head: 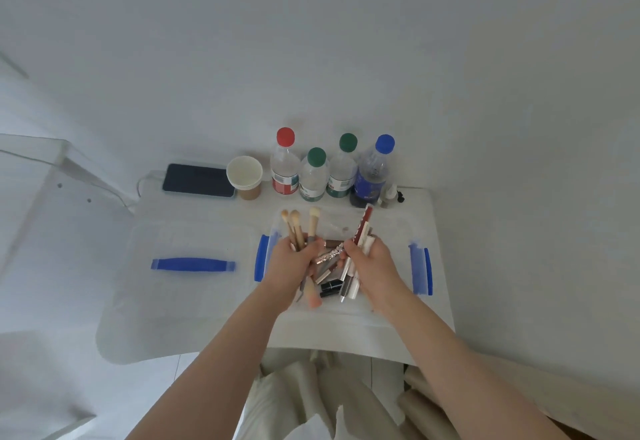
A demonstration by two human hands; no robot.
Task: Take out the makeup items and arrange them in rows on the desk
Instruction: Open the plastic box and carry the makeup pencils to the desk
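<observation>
A clear plastic box [391, 232] with blue side latches stands on the white desk [436, 304]. Both hands are over it. My left hand [289, 263] grips a bunch of makeup brushes [298, 225] with wooden handles, bristles pointing away from me. My right hand [372, 259] is closed on several slim tubes and pens, among them a dark red tube [363, 225] sticking up. Between the hands lies a rose-gold ornate lipstick [327, 256]. Below it more lipsticks, a black one [330, 286] and a pink brush [313, 296] hang or lie in the box.
The box's clear lid with a blue handle [193, 264] lies on the desk to the left. Along the back edge stand a dark phone [199, 180], a paper cup [245, 176], several capped bottles [313, 173] and a small dropper bottle [389, 195]. The wall is right behind them.
</observation>
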